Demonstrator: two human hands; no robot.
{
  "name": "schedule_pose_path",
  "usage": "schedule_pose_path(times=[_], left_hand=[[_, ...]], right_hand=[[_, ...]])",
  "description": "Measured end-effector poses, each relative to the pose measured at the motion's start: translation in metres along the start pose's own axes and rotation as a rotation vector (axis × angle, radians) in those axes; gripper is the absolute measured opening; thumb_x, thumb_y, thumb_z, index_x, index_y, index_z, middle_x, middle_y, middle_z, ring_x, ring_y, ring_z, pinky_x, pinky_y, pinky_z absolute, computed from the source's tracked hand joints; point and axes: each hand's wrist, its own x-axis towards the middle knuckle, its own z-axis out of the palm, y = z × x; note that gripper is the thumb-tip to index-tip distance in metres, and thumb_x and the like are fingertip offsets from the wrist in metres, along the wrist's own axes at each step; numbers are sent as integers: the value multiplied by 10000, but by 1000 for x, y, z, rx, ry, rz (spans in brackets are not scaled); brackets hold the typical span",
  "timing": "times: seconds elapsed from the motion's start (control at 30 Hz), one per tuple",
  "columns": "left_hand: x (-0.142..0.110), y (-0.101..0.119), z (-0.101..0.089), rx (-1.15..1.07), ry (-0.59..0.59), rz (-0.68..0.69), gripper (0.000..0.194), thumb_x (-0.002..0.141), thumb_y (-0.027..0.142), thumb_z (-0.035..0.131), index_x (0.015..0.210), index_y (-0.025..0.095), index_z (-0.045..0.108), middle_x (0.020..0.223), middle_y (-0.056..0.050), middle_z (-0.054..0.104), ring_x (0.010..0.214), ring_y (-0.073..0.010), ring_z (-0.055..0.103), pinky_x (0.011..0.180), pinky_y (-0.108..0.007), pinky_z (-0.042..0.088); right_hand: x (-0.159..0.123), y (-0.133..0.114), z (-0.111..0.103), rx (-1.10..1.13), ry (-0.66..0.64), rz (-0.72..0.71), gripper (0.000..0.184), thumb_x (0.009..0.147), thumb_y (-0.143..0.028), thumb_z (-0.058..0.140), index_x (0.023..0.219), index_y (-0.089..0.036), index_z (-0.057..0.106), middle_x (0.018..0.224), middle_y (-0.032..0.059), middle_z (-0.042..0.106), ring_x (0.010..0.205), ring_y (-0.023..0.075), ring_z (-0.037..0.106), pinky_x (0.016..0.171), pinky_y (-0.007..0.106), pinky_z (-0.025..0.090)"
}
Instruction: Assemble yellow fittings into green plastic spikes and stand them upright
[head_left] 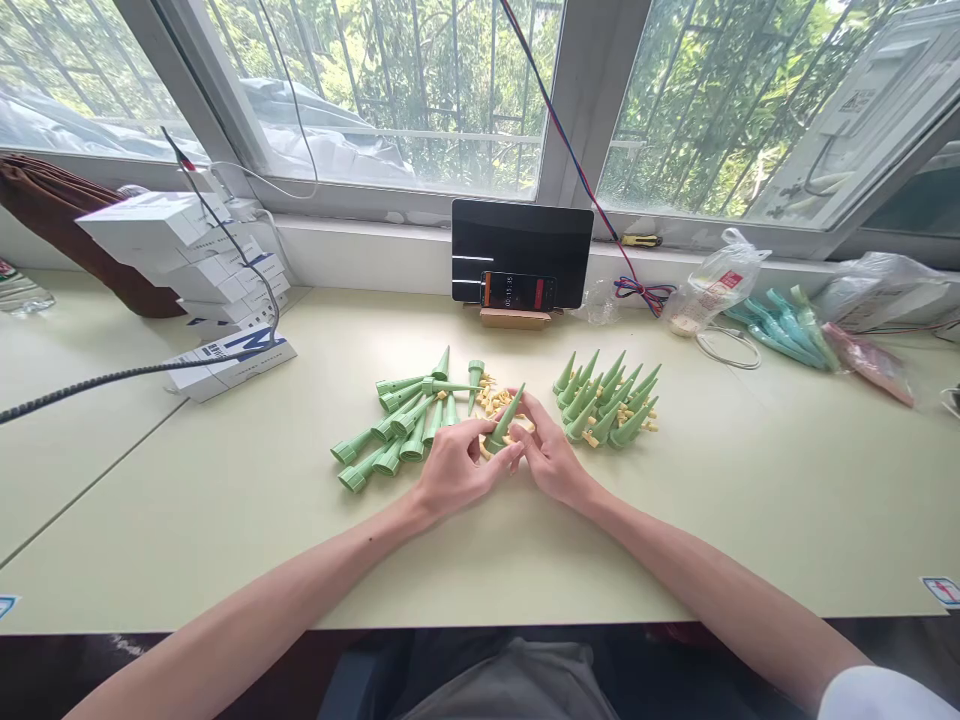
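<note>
My left hand [455,466] pinches the wide base of a green cone-shaped plastic spike [503,424], which points up and away from me. Against the same spike's base rest the closed fingers of my right hand [550,452], where a small yellow piece shows. To the left lies a loose pile of green spikes [401,422]. A heap of small yellow parts [493,396] sits just behind my hands. A tidier cluster of green spikes with yellow fittings [607,402] lies to the right.
A dark tablet [521,250] with a phone [518,291] leaning against it stands at the window sill. Stacked white boxes [196,262] and a black cable [112,378] occupy the left. Plastic bags [712,288] with teal spikes [784,330] lie at the right.
</note>
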Motion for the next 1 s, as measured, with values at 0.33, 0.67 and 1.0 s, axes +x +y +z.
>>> schedule_pose_path(times=[0.33, 0.67, 1.0], left_hand=[[0, 5, -3, -88, -79, -14, 341, 848, 449, 641, 947, 129, 705, 553, 57, 416, 486, -83, 350, 494, -230, 300], [1, 6, -4, -180, -130, -112, 421, 840, 490, 644, 1018, 112, 696, 618, 18, 508, 537, -102, 395, 516, -242, 327], [0, 7, -4, -293, -185, -135, 360, 846, 474, 646, 998, 156, 721, 697, -11, 598, 561, -103, 418, 525, -233, 342]], right_hand=[[0, 0, 0, 55, 72, -12, 384, 957, -423, 557, 1301, -300, 439, 1165, 55, 575, 625, 90, 605, 446, 224, 559], [1, 1, -1, 139, 113, -12, 358, 899, -417, 640, 1164, -266, 453, 1089, 27, 602, 614, 92, 614, 449, 228, 545], [2, 1, -2, 180, 154, 1, 350, 854, -403, 700, 1059, -250, 461, 956, -5, 611, 605, 91, 574, 440, 198, 457]])
